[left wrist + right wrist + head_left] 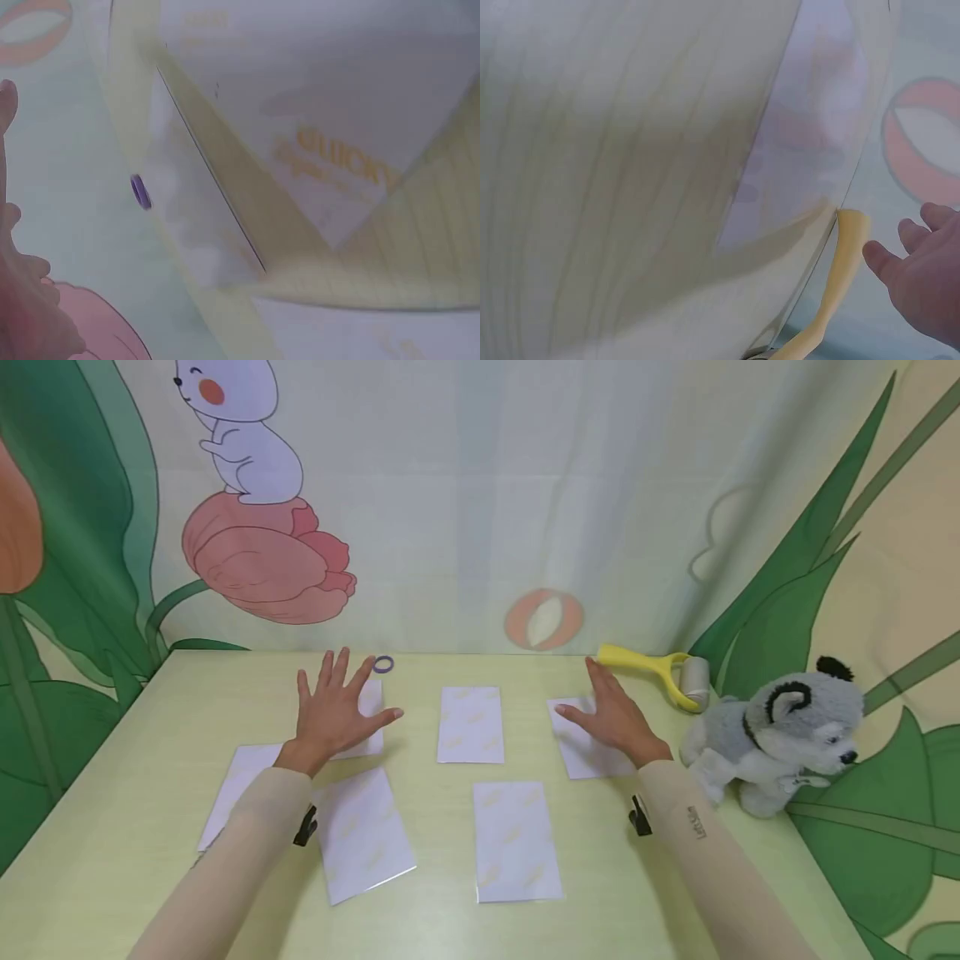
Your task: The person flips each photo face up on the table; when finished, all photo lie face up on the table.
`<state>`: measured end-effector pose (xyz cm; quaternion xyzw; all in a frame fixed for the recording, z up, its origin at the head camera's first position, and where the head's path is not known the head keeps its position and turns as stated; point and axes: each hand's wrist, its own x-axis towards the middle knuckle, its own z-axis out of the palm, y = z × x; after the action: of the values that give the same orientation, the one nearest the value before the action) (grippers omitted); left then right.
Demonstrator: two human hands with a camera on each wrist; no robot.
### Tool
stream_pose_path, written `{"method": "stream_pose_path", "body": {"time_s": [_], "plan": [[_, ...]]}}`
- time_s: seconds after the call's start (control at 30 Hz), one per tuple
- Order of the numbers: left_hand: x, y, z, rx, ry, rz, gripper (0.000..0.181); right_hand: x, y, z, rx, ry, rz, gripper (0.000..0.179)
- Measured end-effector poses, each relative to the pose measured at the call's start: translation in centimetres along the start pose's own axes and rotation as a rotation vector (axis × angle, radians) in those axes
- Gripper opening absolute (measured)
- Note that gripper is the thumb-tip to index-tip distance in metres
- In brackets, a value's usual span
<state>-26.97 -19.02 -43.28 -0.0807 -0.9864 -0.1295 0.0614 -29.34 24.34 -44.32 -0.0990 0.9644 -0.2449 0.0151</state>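
Observation:
My left hand [330, 714] has its fingers spread and holds nothing. It hovers in front of a white sheet [372, 718] at the back left, hiding part of it. On the other side, my right hand [615, 718] is also spread and holds nothing, partly covering a sheet [581, 750] near the back right. More white sheets with faint yellow print lie apart between and below the hands: one at the back middle [470, 724], one at the front middle [517, 842], one tilted sheet [366, 835] and one at the far left [243, 777], partly behind my left sleeve.
Along the table's back edge lies a small purple ring [383, 664]. A yellow-handled lint roller [652, 665] sits at the back right, beyond my right hand. Beside it stands a grey and white plush dog [780, 735]. A printed curtain [420, 527] hangs behind the table.

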Motion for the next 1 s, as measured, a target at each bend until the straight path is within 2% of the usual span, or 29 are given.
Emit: {"method": "stream_pose_path", "body": {"time_s": [0.2, 0.43, 0.6, 0.8, 1.0], "plan": [[0.3, 2.2, 1.0, -0.039, -0.007, 0.122, 0.095, 0.3, 0.8, -0.7, 0.074, -0.040, 0.023, 0.109], [1.0, 6.7, 2.5, -0.128, -0.118, 0.242, 0.090, 0.7, 1.8, -1.1, 0.112, -0.088, 0.023, 0.112], [1.8, 9.8, 3.4, -0.157, -0.156, 0.313, 0.085, 0.9, 2.3, -1.4, 0.152, -0.118, 0.034, 0.109], [2.9, 13.1, 5.4, -0.116, -0.204, 0.403, 0.081, 0.9, 3.0, -1.6, 0.171, -0.123, 0.036, 0.099], [3.2, 16.3, 6.7, -0.064, -0.264, 0.447, 0.081, 1.2, 3.6, -1.3, 0.210, -0.136, 0.055, 0.089]]}}
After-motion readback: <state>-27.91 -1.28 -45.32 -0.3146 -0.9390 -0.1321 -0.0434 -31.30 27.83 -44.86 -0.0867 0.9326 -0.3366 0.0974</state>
